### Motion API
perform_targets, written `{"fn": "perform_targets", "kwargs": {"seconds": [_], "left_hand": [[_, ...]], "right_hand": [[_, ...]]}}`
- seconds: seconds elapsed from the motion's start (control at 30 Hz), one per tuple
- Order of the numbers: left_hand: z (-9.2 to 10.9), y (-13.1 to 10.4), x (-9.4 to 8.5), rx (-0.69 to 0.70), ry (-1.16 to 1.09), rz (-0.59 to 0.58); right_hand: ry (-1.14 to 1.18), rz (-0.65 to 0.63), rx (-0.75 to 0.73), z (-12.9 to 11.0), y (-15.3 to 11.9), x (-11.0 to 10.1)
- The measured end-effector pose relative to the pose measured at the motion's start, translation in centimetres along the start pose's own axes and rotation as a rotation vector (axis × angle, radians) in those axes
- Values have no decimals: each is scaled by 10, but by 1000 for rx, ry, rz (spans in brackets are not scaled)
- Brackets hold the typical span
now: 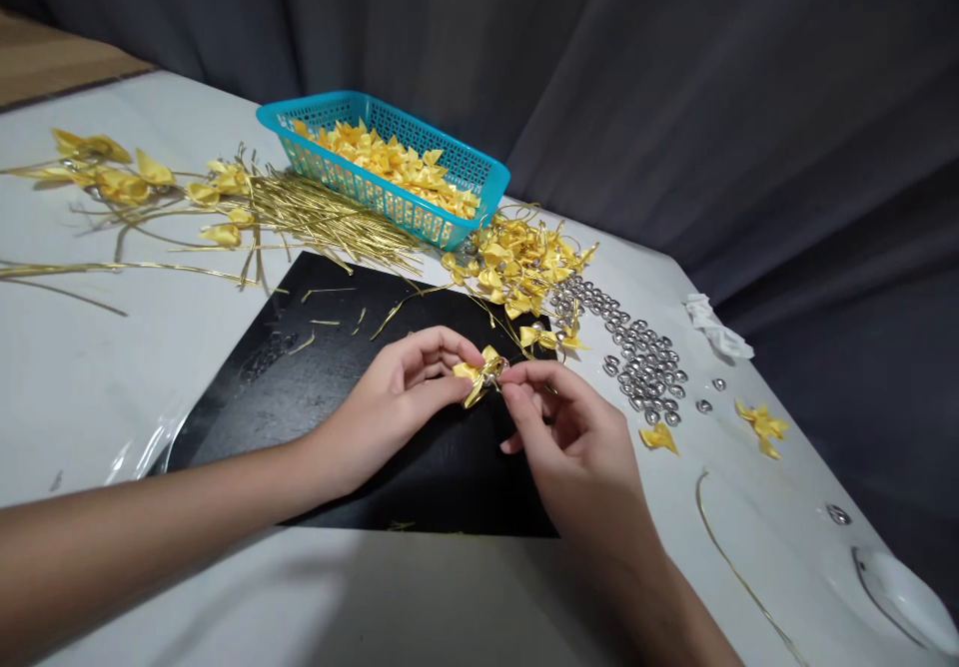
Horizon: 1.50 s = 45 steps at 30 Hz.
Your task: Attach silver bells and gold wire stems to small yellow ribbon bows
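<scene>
A small yellow ribbon bow with gold cord on it is held over the black mat. Between thumb and fingers, my left hand pinches the bow from the left side. My right hand is closed at the bow's right side, thumb and forefinger pressed together on the thin gold cord there. The exact end in those fingertips is small and partly hidden. Bits of cut gold cord lie on the mat, left of my hands.
A turquoise basket of yellow bows stands at the back. Gold cords lie before it. To the right are piled yellow bows, silver bell-like pieces, a loose cord and a white object near the edge.
</scene>
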<state>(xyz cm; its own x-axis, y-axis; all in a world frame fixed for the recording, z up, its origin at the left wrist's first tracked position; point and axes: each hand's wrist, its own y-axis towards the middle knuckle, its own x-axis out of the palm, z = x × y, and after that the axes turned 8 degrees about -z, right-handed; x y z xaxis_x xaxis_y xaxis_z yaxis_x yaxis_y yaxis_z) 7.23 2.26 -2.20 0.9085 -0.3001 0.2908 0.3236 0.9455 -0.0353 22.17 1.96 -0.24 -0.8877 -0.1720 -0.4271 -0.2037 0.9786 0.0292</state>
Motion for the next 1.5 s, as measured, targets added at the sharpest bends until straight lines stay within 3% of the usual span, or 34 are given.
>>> {"fn": "perform_targets", "kwargs": {"seconds": [1.03,1.5], "left_hand": [[3,-1,1,-2,-7,-5],[6,-1,3,-18,0,1]], "right_hand": [[-220,44,-110,-2,-4,1],[-461,148,-324,1,-6,2]]}}
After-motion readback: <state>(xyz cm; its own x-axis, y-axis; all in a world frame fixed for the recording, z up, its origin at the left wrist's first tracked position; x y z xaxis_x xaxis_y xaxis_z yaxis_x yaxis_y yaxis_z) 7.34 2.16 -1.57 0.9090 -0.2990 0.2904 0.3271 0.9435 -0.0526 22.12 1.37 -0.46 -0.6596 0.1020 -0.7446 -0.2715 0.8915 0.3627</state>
